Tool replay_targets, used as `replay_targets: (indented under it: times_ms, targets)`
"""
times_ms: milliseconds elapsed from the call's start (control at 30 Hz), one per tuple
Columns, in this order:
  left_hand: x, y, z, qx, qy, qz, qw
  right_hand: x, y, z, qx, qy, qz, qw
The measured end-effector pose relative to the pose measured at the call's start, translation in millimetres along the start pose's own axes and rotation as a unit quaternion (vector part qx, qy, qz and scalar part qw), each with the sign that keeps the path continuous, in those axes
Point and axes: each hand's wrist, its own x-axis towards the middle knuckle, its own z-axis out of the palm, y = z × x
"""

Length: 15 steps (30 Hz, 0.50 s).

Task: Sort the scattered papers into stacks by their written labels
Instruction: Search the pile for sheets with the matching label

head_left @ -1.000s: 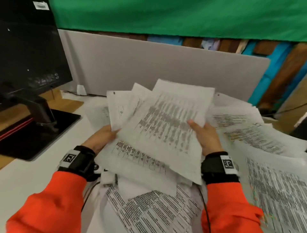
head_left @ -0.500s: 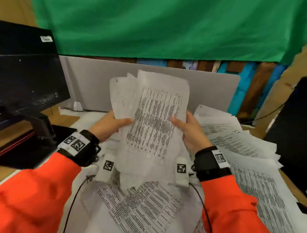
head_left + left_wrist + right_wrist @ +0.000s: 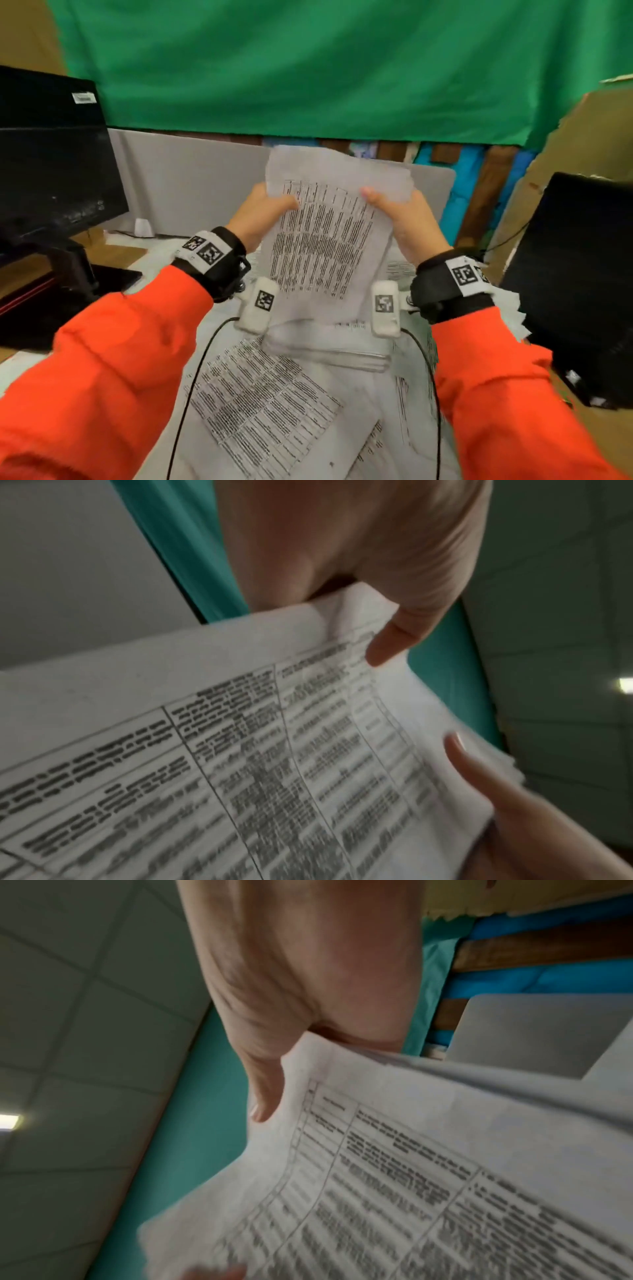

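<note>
A bundle of printed papers (image 3: 325, 246) stands nearly upright above the desk, its lower edge close to the sheets below. My left hand (image 3: 263, 214) grips its upper left edge, thumb on the front. My right hand (image 3: 400, 216) grips the upper right edge the same way. In the left wrist view the left thumb (image 3: 394, 642) presses the bundle (image 3: 240, 750) of table-printed sheets. In the right wrist view the right thumb (image 3: 267, 1096) lies over the edge of the bundle (image 3: 411, 1177). More printed sheets (image 3: 260, 404) lie scattered on the desk underneath.
A black monitor (image 3: 51, 164) on a stand is at the left. A grey partition (image 3: 191, 185) runs along the desk's back, with a green cloth (image 3: 308, 68) above it. A black chair back (image 3: 575, 274) stands at the right.
Both hands have raised the bundle from lying flat on the pile to standing nearly upright, and squared it; the grips have moved up to its top corners.
</note>
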Motion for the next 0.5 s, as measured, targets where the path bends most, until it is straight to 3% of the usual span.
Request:
replay_targets:
  times_ms: [133,200,233,300,400,433,500]
  targets:
    - [1,20,27,-0.008,0.081,0.136,0.987,11,-15,13,-0.012,0.054,-0.056,0.997]
    - [4,17,26,-0.029,0.105,0.152,0.982,10,-18,13,-0.021,0.060,-0.072,0.995]
    - [6,7,22,-0.030,0.097,0.135,0.986,9,-11,9,-0.014,0.057,-0.055,0.997]
    - [9,-32,10,0.013,0.063,0.003,0.998,-1,25,-2,-0.006,0.053,0.044,0.998]
    - [-1,-95,-3,0.129,-0.049,-0.174,0.975,-29,101,-18,-0.056,0.021,0.225,0.972]
    - [-7,-110,1,0.136,-0.073,-0.187,0.970,-37,123,-20,-0.050,0.001,0.259,0.964]
    - [-13,-128,10,0.093,-0.049,-0.161,0.981,-50,143,-17,0.025,-0.016,0.307,0.951]
